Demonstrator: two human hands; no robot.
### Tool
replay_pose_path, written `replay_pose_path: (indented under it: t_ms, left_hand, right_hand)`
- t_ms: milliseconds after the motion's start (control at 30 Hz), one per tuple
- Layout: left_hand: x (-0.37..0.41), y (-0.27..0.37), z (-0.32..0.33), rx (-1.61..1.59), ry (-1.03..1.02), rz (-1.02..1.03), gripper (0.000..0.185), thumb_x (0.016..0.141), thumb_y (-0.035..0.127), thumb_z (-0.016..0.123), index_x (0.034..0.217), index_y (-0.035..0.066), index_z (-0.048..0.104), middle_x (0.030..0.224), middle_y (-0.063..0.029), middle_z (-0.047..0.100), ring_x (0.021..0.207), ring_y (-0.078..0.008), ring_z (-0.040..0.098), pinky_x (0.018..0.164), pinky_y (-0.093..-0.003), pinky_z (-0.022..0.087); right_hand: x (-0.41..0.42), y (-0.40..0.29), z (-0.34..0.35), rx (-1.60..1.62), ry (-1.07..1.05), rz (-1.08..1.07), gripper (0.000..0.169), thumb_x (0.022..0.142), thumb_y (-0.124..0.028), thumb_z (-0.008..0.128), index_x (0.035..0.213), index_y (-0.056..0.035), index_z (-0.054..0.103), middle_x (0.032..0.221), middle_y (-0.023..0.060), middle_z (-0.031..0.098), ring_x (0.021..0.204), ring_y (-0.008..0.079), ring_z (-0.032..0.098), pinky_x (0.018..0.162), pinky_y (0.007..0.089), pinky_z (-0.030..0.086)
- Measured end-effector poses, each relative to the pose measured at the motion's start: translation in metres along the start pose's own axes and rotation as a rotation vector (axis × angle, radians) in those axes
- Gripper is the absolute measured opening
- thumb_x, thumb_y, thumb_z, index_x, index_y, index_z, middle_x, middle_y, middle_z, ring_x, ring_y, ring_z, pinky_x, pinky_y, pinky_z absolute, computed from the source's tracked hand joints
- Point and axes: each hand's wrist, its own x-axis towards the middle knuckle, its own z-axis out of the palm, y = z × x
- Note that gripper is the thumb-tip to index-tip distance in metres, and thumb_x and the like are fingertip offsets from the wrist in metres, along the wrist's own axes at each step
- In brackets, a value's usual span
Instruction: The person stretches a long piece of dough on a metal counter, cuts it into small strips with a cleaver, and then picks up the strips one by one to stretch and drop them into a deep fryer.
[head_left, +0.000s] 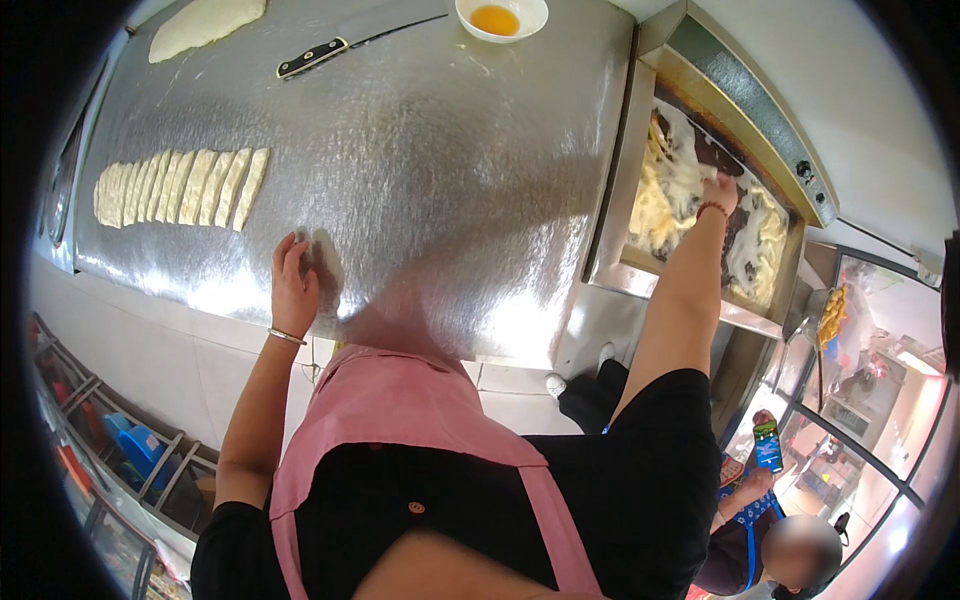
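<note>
My right hand (718, 193), with a beaded bracelet, reaches over the oil in a metal deep fryer (611, 271). Pale, foam-covered dough (651, 196) floats in that oil. Something whitish shows at the right fingertips, but whether they grip it is unclear. Above the near edge of the metal worktable (420, 172) is my left hand (292, 281), its fingers loosely bent and apart, with nothing in it. A row of cut dough strips (184, 187) lies just beyond it, to the left. The strip at the right end stands slightly apart from the others.
A black-handled knife (315, 57) lies at the worktable's far side, between a flat sheet of dough (206, 26) and a white bowl (538, 19) of orange-yellow liquid. Fried dough (831, 319) sits in a strainer beside the fryer. At lower right, another person (739, 540) holds a phone (767, 448).
</note>
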Motion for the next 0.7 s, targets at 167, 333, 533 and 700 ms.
replay_pose_path:
  t_ms: [167,333,533,700]
  left_hand:
    - [0.002,-0.003,-0.002,-0.003,-0.020,0.019,0.047,0.077,-0.008,0.054,0.122,0.003,0.050,0.138,-0.0191,0.040,0.125,-0.0391,0.044,0.103,-0.0427,0.041]
    - [0.003,-0.005,-0.008,-0.017,-0.014,0.032,0.043,0.077,-0.007,0.053,0.119,0.003,0.052,0.138,-0.0192,0.041,0.124,-0.0388,0.045,0.102,-0.0429,0.041]
    - [0.003,-0.022,-0.027,-0.004,0.002,0.043,0.037,0.075,-0.007,0.053,0.111,0.002,0.057,0.126,-0.0179,0.052,0.117,-0.0367,0.049,0.100,-0.0422,0.042]
    - [0.004,-0.048,-0.057,0.092,0.091,0.211,0.033,0.073,-0.006,0.055,0.105,0.003,0.059,0.116,-0.0154,0.058,0.108,-0.0354,0.053,0.095,-0.0424,0.044]
  right_hand:
    - [-0.050,0.047,-0.002,-0.390,-0.128,0.155,0.017,0.088,-0.014,0.061,0.101,-0.0059,0.069,0.105,0.0131,0.069,0.092,0.0270,0.068,0.074,0.0371,0.054]
    - [-0.066,0.059,-0.018,-0.726,-0.392,0.245,0.025,0.093,-0.020,0.053,0.094,-0.0017,0.070,0.098,0.0152,0.069,0.087,0.0274,0.068,0.065,0.0395,0.054]
    - [-0.081,0.013,-0.063,-0.787,-0.152,0.098,0.038,0.095,-0.028,0.042,0.102,-0.0023,0.069,0.109,0.0222,0.066,0.102,0.0385,0.063,0.080,0.0491,0.051]
    - [-0.149,-0.138,-0.102,-0.162,0.126,-0.523,0.025,0.090,-0.019,0.059,0.110,-0.0050,0.067,0.103,0.0128,0.070,0.093,0.0250,0.067,0.082,0.0353,0.051]
